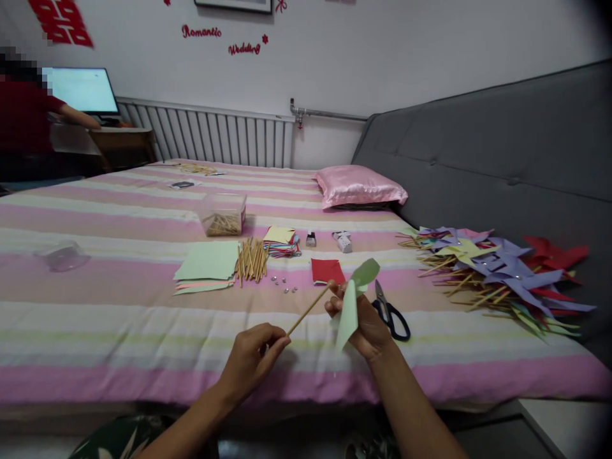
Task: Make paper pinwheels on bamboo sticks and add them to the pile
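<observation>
My left hand [253,357] pinches the lower end of a thin wooden stick [308,309] that slants up to the right. My right hand [366,325] holds a light green folded paper pinwheel [351,306], and the stick's upper tip meets it at the fingers. Both hands hover above the striped bedspread [119,331]. Black-handled scissors [391,312] lie just right of my right hand. A red paper square [326,270] lies just beyond it.
A pile of finished pinwheels [502,274] lies at the right by the grey headboard. Loose sticks [252,259], green paper sheets [206,264], coloured paper stack [282,242], small metal pins [284,285] and a clear box of sticks [224,215] lie ahead. A person sits at a monitor, far left.
</observation>
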Demonstrator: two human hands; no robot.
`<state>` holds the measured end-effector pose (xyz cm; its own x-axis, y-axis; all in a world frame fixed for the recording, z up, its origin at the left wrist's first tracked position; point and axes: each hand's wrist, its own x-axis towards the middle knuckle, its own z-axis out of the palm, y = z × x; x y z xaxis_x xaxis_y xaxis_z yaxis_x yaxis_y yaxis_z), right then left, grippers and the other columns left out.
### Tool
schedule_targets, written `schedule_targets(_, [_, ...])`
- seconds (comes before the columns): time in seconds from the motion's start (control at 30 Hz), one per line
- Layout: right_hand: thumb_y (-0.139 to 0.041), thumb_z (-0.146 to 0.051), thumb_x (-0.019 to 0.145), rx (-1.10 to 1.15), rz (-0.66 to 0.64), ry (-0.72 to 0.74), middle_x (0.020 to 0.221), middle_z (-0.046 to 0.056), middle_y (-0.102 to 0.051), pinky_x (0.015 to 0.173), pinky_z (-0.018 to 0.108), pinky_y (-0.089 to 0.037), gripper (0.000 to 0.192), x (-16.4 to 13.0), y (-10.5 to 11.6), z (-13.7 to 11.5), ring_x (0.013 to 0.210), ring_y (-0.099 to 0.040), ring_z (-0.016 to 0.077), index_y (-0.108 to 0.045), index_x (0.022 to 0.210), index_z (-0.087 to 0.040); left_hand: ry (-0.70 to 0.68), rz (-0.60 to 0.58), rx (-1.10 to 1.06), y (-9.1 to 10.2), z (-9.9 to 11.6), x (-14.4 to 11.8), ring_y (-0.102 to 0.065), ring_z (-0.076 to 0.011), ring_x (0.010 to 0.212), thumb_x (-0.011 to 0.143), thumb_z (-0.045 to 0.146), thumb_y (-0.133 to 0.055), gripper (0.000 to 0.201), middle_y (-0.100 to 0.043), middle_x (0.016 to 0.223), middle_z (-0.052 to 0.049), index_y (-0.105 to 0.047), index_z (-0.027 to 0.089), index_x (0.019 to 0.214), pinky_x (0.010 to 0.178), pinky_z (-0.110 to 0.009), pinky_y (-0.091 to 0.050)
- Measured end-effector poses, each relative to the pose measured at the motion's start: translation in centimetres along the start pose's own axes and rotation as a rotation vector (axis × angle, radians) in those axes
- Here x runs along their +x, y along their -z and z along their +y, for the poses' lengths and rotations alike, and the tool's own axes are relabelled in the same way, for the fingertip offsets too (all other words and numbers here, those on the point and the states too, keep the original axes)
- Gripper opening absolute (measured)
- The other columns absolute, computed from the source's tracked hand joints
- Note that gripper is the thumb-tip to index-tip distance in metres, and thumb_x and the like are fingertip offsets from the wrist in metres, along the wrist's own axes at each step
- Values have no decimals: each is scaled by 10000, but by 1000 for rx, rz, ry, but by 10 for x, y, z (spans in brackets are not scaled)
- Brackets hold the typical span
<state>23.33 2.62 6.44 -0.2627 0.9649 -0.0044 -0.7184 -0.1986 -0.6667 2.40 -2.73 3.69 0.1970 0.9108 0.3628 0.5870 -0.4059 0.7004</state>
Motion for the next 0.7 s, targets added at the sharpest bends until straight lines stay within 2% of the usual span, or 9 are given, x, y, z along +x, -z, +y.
schedule_targets(0.1, [-799, -309, 578, 20, -52, -6, 848, -15, -657, 658, 223, -456, 215, -3, -7, 0, 543, -485, 64, -644, 700, -223, -29, -12, 20, -2, 1, -2, -502, -117, 522, 837, 315, -508, 204, -619, 635, -23, -621, 189, 722, 525, -234, -397])
schedule_targets(0.27, [-809, -305, 558, 39, -85, -41, 790, -40, -645, 664, 225, -448, 227, -3, -15, 3, 469, -409, 40, -633, 678, -227, -21, 14, 24, -2, 3, -2, -531, -133, 548, 838, 323, -500, 210, -628, 649, -32, -625, 200, 723, 546, -249, -418])
schedule_targets(0.4, [-805, -303, 562, -19, -35, -54, 867, -5, -666, 659, 234, -458, 224, -2, -18, 8, 494, -452, 53, -628, 666, -213, -27, -7, 17, -2, 4, -4, -535, -135, 550, 835, 311, -506, 196, -618, 636, -30, -611, 201, 711, 530, -244, -408])
schedule_targets(0.7, [-791, -330, 595, -7, -125, -88, 689, -27, -640, 542, 186, -423, 216, -3, -13, 14, 531, -500, 80, -653, 717, -216, 1, -72, 6, -4, 4, -7, -499, -116, 502, 806, 297, -526, 202, -607, 595, -23, -605, 178, 664, 500, -232, -380])
